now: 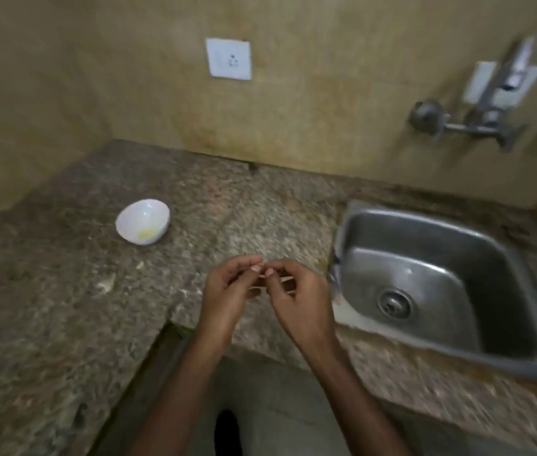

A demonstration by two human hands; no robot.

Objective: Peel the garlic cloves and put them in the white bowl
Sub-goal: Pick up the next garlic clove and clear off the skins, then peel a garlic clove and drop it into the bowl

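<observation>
**A:** Where are the hands?

**B:** Both are held over the counter (63, 324), close in front of the person and just left of the sink (408, 216). The left hand (227, 287) and the right hand (296, 291) meet at the fingertips.

**A:** And the fingers (244, 261)?

**B:** They're curled on both hands. The thumb and forefinger tips are pinched together on a small pale piece, the garlic clove (261, 265). It's blurred, so I cannot tell whether its skin is on or off.

**A:** The bowl?

**B:** The white bowl (143, 222) stands on the counter, well to the left of the hands and farther back. There's a yellowish patch at its bottom, too blurred to tell what it is.

**A:** Anything else?

**B:** A few pale scraps (107, 284) lie on the counter left of the hands. A tap (491, 123) sits on the wall above the sink, and a white socket (229, 59) is higher up on the wall.
</observation>
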